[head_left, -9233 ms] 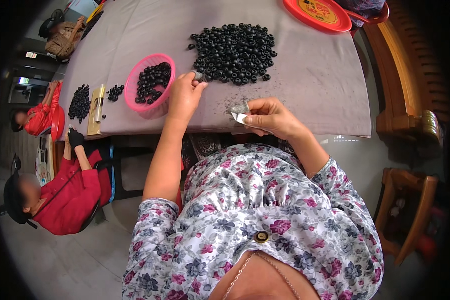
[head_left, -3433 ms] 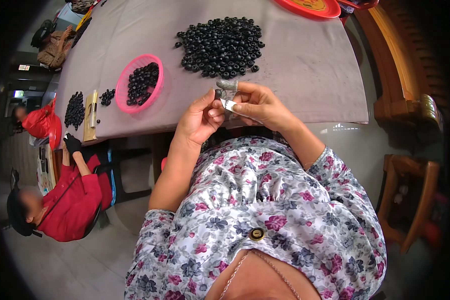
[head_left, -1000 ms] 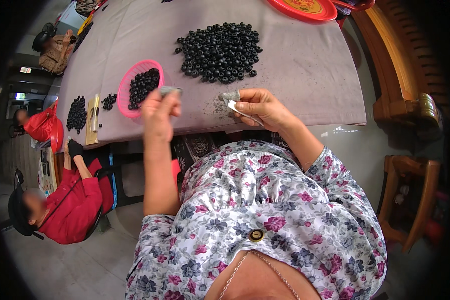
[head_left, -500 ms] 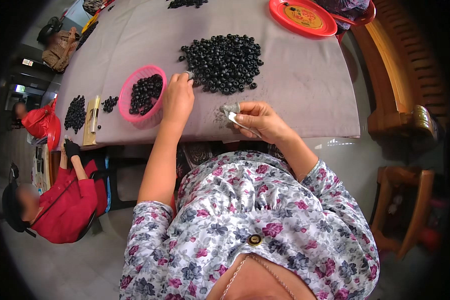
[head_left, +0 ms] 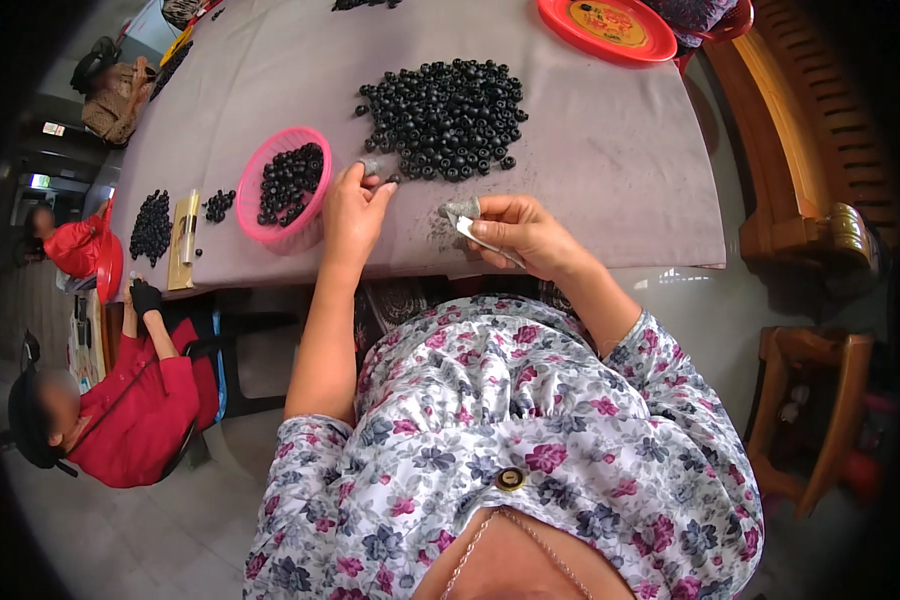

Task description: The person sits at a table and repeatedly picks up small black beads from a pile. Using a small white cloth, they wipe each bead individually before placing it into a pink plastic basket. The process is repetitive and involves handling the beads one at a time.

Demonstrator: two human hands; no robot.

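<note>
My left hand (head_left: 352,222) is at the right side of a pink plastic basket (head_left: 245,190) that holds black beads (head_left: 292,185). A grey covering (head_left: 375,165) wraps its index finger. Finger and thumb close around a small black bead (head_left: 393,179). To the right, my right hand (head_left: 530,240) grips a thin white strip-like tool (head_left: 485,240), its exact kind unclear; another grey finger covering (head_left: 458,209) sits on its index finger. Just beyond both hands lies a big heap of round black beads with holes (head_left: 445,118).
Dark crumbs (head_left: 428,222) dot the grey tablecloth (head_left: 610,160). Left of the basket are smaller bead piles (head_left: 151,225) and a clear-wrapped tan strip (head_left: 183,240). A red tray (head_left: 555,18) stands far right. A person in red (head_left: 135,415) sits at the left; a wooden bench (head_left: 805,130) is right.
My left hand has drawn back slightly from the heap toward me, and a bead now shows at its fingertips. My right hand keeps its grip on the white tool, nearly unmoved.
</note>
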